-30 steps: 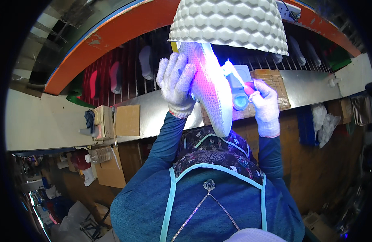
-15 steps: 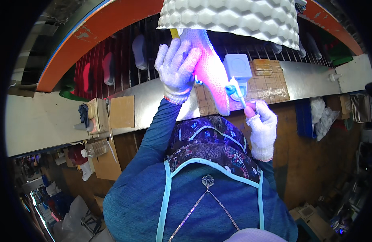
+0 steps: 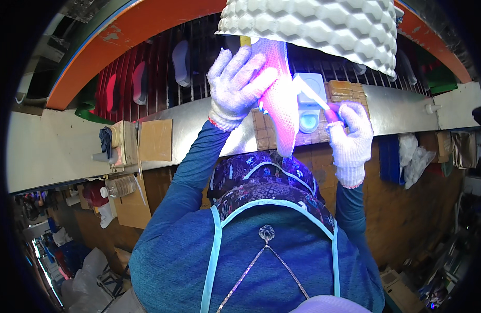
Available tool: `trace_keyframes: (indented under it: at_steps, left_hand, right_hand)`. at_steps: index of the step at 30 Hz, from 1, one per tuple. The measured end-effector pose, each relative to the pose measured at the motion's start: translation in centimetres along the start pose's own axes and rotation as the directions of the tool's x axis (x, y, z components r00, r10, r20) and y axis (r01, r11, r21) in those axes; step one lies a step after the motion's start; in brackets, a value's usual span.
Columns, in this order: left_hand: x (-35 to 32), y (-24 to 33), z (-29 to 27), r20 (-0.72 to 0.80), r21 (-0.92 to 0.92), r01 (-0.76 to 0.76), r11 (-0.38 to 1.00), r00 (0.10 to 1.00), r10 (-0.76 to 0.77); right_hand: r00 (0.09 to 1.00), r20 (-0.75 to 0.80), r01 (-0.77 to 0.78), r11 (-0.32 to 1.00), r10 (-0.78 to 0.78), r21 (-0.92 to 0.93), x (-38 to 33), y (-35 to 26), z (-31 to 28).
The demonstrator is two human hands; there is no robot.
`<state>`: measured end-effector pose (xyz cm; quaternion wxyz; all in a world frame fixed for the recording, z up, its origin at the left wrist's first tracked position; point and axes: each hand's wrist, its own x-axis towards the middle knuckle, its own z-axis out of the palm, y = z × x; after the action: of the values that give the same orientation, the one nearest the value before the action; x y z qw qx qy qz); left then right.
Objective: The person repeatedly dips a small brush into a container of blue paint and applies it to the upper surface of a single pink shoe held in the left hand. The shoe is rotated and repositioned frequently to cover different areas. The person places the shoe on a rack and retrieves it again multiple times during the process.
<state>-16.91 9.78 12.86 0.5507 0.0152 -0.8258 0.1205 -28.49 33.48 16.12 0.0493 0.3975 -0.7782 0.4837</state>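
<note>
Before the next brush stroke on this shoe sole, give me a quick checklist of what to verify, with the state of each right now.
1. Left hand has a grip on the shoe sole: ok, gloved fingers wrap its upper part.
2. Right hand has a grip on the brush: ok, held by the handle end.
3. Brush tip over the white pot: ok.
4. Brush loaded: cannot tell, bristles too small to see.
5. Sole lit under the lamp shade: ok, it glows pink.
6. Sole's working face free of fingers: ok below the left hand, covered above.
</note>
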Motion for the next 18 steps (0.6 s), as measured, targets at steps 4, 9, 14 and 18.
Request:
trace_keyframes:
  at_steps: [4,9,14,18]
  left_hand:
    - [0.6,-0.2,-0.1,0.005,-0.012,-0.052,0.999,0.999,0.052]
    - [1.1,-0.5,-0.1,0.045,-0.035,-0.028,0.999,0.999,0.029]
    - [1.1,-0.4,-0.2,0.041,0.015,0.001,1.000,0.999,-0.001]
    - [0.9,0.0,-0.1,0.014,0.035,0.024,0.999,1.000,-0.025]
  right_hand:
    - [0.986,-0.055,0.151,0.983,-0.158,-0.106,2.0,0.7,0.2]
    - [0.994,0.054,0.090,0.988,-0.097,0.122,2.0,2.0,-0.3]
    - [0.981,0.188,-0.099,0.950,0.044,0.296,-0.2,3.0,-0.4]
    - [0.974,0.224,-0.121,0.934,0.045,0.337,-1.6,3.8,-0.9]
